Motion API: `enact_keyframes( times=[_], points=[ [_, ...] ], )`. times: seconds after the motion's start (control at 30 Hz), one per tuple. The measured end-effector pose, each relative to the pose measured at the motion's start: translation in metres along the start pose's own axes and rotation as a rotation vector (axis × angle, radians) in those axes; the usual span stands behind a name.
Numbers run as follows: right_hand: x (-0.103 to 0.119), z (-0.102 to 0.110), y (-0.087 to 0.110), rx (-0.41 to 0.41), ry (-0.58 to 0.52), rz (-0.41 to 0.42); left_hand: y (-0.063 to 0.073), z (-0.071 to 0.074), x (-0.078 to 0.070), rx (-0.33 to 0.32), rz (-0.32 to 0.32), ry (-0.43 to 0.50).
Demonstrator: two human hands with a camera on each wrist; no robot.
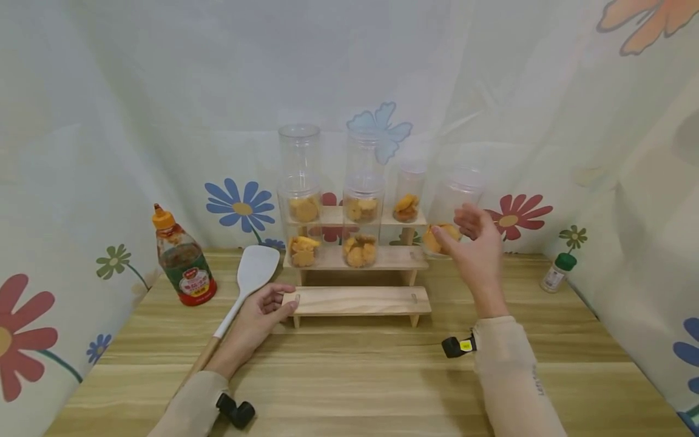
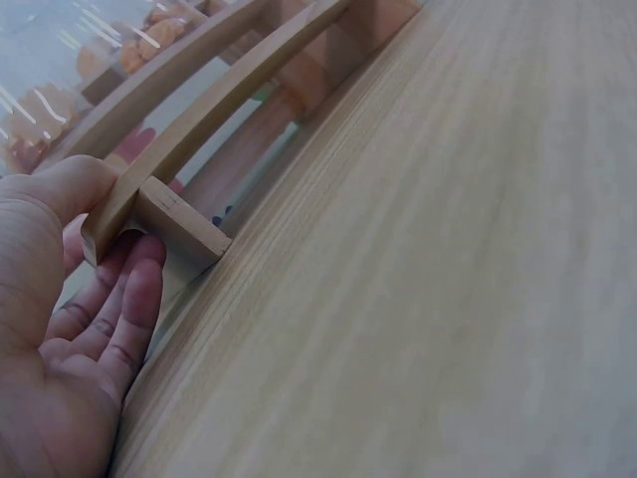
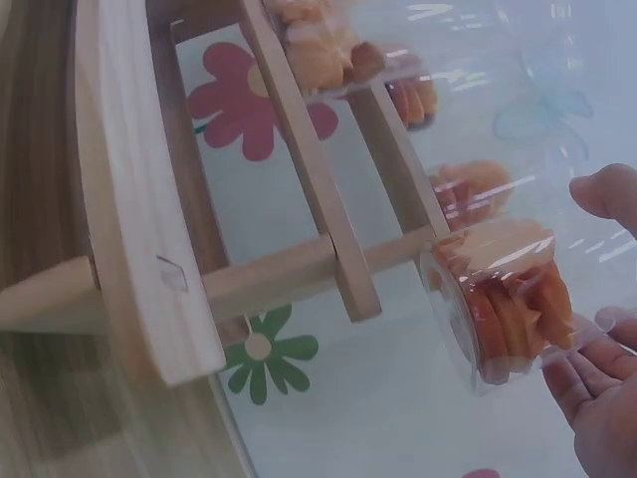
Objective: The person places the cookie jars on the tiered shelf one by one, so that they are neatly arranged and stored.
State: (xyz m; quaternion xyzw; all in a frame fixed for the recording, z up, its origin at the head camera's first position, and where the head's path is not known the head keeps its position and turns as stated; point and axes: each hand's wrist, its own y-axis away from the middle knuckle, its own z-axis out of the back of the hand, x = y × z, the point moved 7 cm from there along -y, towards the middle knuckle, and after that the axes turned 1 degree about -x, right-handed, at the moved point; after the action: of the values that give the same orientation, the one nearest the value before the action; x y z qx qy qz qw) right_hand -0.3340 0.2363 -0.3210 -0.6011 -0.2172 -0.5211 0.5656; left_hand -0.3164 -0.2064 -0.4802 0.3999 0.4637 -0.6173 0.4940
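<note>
My left hand (image 1: 256,318) grips the left end of the lowest step of a pale wooden tiered rack (image 1: 357,300), thumb on top and fingers beneath in the left wrist view. Off the rack's right side, my right hand (image 1: 477,255) holds a clear jar (image 1: 455,194), its thumb and fingers around the sides. Golden-orange snack pieces (image 3: 513,304) lie at the jar's bottom, which is up off the table. Two clear snack jars (image 1: 300,224) stand one behind the other at the rack's left. Two more stand mid-rack, and a slimmer jar (image 1: 408,194) is on the top step's right.
A red sauce bottle (image 1: 188,261) with an orange cap stands at the left. Between it and the rack lies a white spatula (image 1: 256,270), its handle passing under my left forearm. A green-capped shaker (image 1: 558,273) stands far right. Flower-printed cloth (image 1: 240,79) hangs behind the table.
</note>
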Motion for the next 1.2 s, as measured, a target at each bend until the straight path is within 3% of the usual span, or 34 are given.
enact_keyframes(
  times=[0.63,1.2],
  points=[
    [-0.008,-0.046,0.011,0.1,0.026,0.072,0.001,0.0,-0.001,-0.002,0.005,0.001],
    [-0.012,-0.054,0.012,0.102,0.054,0.064,0.0,0.001,-0.002,0.0,0.02,-0.004]
  ],
)
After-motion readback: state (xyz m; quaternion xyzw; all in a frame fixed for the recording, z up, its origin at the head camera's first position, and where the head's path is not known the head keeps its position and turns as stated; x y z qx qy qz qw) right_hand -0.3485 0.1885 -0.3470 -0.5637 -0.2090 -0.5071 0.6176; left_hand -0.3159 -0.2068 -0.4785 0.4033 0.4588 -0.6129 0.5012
